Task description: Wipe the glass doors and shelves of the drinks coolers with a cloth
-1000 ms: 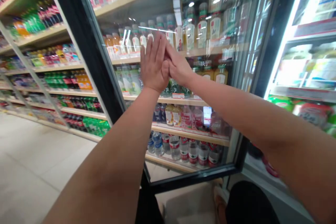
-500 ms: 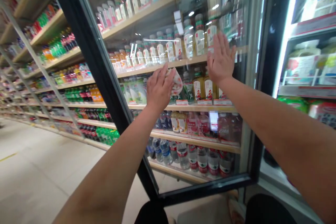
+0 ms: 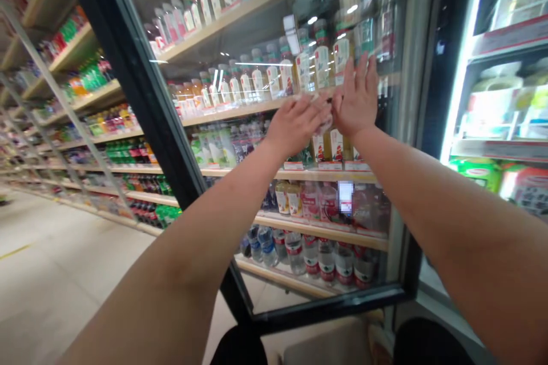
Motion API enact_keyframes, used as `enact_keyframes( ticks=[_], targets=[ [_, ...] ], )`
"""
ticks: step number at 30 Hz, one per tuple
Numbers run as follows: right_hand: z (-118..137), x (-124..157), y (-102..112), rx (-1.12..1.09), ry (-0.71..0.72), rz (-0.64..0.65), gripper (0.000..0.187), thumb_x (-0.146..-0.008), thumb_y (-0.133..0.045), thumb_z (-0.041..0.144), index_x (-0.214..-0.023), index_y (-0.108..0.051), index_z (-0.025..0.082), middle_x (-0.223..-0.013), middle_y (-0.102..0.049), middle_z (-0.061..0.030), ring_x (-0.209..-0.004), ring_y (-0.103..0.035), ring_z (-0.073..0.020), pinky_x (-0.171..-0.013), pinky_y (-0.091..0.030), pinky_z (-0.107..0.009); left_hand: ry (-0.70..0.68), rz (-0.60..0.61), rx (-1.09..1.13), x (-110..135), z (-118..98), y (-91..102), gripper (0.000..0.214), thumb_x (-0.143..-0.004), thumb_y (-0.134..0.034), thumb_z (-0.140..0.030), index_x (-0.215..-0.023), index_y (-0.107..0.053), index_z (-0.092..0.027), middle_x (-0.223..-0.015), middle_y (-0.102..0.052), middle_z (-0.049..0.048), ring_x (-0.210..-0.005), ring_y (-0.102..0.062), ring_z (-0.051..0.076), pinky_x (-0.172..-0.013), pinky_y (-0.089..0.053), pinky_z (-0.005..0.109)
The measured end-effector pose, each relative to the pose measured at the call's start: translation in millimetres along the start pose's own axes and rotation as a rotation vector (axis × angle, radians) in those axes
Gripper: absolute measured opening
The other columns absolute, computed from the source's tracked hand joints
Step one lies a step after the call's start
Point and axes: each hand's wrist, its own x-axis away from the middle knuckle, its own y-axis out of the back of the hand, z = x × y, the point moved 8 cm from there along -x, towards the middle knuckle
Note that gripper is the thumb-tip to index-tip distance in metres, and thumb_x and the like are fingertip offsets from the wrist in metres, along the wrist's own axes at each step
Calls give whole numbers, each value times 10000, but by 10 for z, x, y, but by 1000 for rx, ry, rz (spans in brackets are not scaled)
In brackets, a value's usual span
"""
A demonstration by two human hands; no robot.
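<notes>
Ahead of me is a glass door [image 3: 334, 307] with a black frame, standing swung out. My left hand [image 3: 295, 125] lies over a pale patterned cloth [image 3: 326, 118], pressing it to the glass near the middle of the pane. Most of the cloth is hidden under the fingers, and it is blurred. Just to the right, my right hand [image 3: 357, 100] is flat against the glass with its fingers stretched upward, holding nothing. The two hands are close together, almost touching. Bottles show through the pane behind them.
Beyond the glass, wooden shelves [image 3: 235, 108] hold rows of bottles. More drink shelves [image 3: 107, 91] run away to the left above a pale tiled floor [image 3: 51, 274]. At right, a lit cooler [image 3: 505, 145] holds bottles and packs. My knees are close below the door's bottom edge.
My left hand has slid the cloth to the right and slightly up across the glass, coming up beside my right hand. The right hand stays nearly in place.
</notes>
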Motion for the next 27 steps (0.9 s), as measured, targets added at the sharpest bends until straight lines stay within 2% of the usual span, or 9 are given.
enact_keyframes(
  ticks=[4,6,10,12,16,18,23,25,27],
  targets=[
    [107,9,-27,-111,113,92,602,-1027,-389,527,-1600,-421,348,-1698,-333,69,-1656,-5,-220,-1377,-43,-538,392,-238,30,-129,690,460,612,-987,-394,-331,-1591,-490,-343,-1718,-258,-135,-1542,-273,413,-1245,-241,664],
    [104,4,-15,-149,103,111,585,-1033,-350,557,-1589,-425,393,-1684,-346,118,-1655,23,-194,-1383,-24,-504,479,-270,24,-79,737,505,606,-1005,-375,-371,-1602,-474,-333,-1721,-237,-148,-1533,-263,424,-1242,-244,656],
    [96,5,-22,-141,102,138,654,-1044,-328,527,-1646,-346,271,-1723,-266,40,-1654,-4,-223,-1351,-14,-550,145,45,36,19,252,141,562,-1072,-243,-254,-1561,-520,-254,-1658,-437,-20,-1525,-369,338,-1234,-330,597],
    [88,5,-26,-142,102,131,652,-1048,-321,525,-1642,-352,257,-1722,-262,41,-1650,-12,-222,-1343,9,-514,39,121,56,44,220,97,531,-1077,-275,-243,-1548,-520,-247,-1641,-465,-12,-1526,-370,319,-1234,-329,592],
    [38,2,-48,-216,67,127,635,-1036,-358,536,-1613,-399,275,-1712,-280,56,-1649,-9,-212,-1333,73,-482,353,-115,8,-4,809,430,555,-1067,-332,-307,-1607,-448,-252,-1703,-346,-60,-1496,-292,373,-1231,-267,658],
    [24,4,-63,-256,68,140,635,-1035,-373,530,-1615,-393,272,-1716,-264,57,-1649,6,-216,-1327,95,-500,420,-166,-5,61,841,463,587,-1059,-309,-293,-1640,-399,-281,-1711,-325,-65,-1491,-291,401,-1203,-281,674],
    [25,-5,-28,-212,66,157,655,-1032,-348,577,-1621,-371,290,-1713,-247,87,-1650,34,-193,-1343,73,-479,-126,243,-27,366,29,7,577,-1096,-169,-199,-1485,-579,-321,-1652,-442,-47,-1441,-457,339,-1116,-433,584],
    [59,-10,4,-99,50,208,661,-1030,-331,565,-1637,-340,303,-1720,-216,96,-1654,20,-209,-1356,20,-530,-173,252,-86,446,74,54,550,-1119,-161,-219,-1426,-610,-298,-1664,-427,-31,-1413,-473,327,-1099,-444,583],
    [116,-11,42,31,35,284,660,-1039,-299,525,-1663,-287,311,-1730,-172,111,-1657,-11,-248,-1358,-49,-600,25,86,-161,440,417,284,499,-1138,-196,-267,-1442,-589,-226,-1680,-402,29,-1384,-462,344,-1098,-418,633]
  ],
)
